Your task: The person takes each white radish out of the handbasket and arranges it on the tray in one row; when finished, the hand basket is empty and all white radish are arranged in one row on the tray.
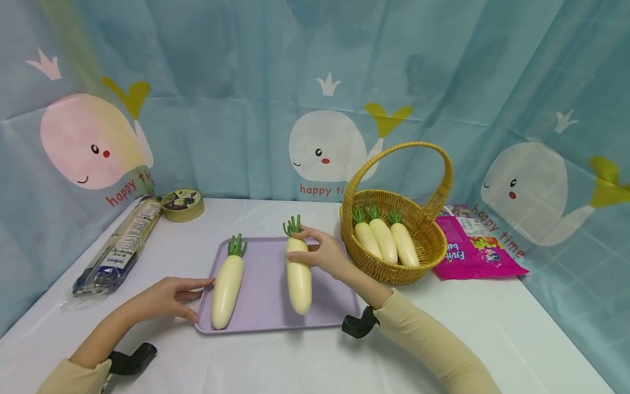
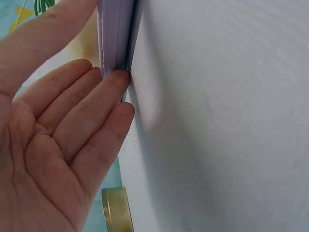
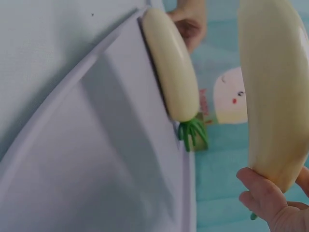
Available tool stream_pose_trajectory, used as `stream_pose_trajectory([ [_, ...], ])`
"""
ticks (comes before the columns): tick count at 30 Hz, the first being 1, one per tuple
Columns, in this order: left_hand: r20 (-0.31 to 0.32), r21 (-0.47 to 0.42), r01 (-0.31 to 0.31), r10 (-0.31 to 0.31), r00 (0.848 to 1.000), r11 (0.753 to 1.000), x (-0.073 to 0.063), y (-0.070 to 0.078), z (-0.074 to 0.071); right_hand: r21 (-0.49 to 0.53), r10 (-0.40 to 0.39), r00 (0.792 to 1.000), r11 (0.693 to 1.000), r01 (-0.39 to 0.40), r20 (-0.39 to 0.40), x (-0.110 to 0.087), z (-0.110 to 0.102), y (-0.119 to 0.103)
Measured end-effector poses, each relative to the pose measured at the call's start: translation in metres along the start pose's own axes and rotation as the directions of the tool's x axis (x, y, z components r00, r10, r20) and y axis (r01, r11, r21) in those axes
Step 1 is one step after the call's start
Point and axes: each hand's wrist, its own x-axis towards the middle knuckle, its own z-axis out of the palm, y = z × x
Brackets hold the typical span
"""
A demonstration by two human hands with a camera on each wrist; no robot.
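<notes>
My right hand [image 1: 322,253] grips a white radish [image 1: 299,279] near its green leafy top, holding it above the purple tray [image 1: 266,306]. The right wrist view shows the same radish [image 3: 275,87] close up, raised over the tray, with fingers round its leafy end. A second white radish [image 1: 227,290] lies along the tray's left side, leaves pointing to the back. Beside it, my left hand [image 1: 172,300] has its fingers extended at the tray's left edge. In the left wrist view the fingertips of that hand [image 2: 63,125] touch the tray's rim [image 2: 113,38].
A wicker basket [image 1: 433,241] with a tall handle stands right of the tray, holding three radishes [image 1: 386,241]. Behind it lies a pink snack bag [image 1: 477,249]. At the back left are a round tin [image 1: 182,206] and a long plastic-wrapped package [image 1: 118,249]. A blue whale-print curtain [image 1: 236,109] hangs behind.
</notes>
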Motion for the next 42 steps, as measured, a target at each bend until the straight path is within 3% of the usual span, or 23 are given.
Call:
stream_pose_trajectory([
  [7, 0.009, -0.006, 0.022, -0.022, 1.0, 1.0, 0.001, 0.002, -0.001, -0.037, 0.051, 0.999, 0.998, -0.051, -0.005, 0.009, 0.014, 0.012],
  [15, -0.003, -0.001, 0.041, -0.041, 0.999, 0.999, -0.001, 0.004, 0.0, 0.057, 0.194, 0.981, 0.979, -0.194, 0.006, 0.018, 0.035, 0.019],
  [20, 0.0, -0.004, 0.055, -0.055, 0.998, 0.998, 0.0, 0.002, 0.0, -0.009, 0.189, 0.981, 0.982, -0.189, -0.035, 0.024, 0.045, 0.022],
  [25, -0.004, 0.0, 0.043, -0.043, 0.999, 0.999, 0.001, 0.001, -0.001, -0.108, 0.134, 0.99, 0.984, -0.139, -0.051, 0.031, 0.055, 0.022],
  [32, 0.005, -0.018, 0.053, -0.053, 0.999, 0.998, 0.001, 0.002, 0.0, -0.252, 0.07, 0.995, 0.964, -0.085, -0.068, 0.035, 0.068, 0.026],
  [42, 0.006, -0.024, 0.081, -0.081, 0.997, 0.996, 0.002, 0.003, 0.0, -0.314, 0.022, 0.998, 0.949, -0.038, -0.055, 0.039, 0.079, 0.029],
])
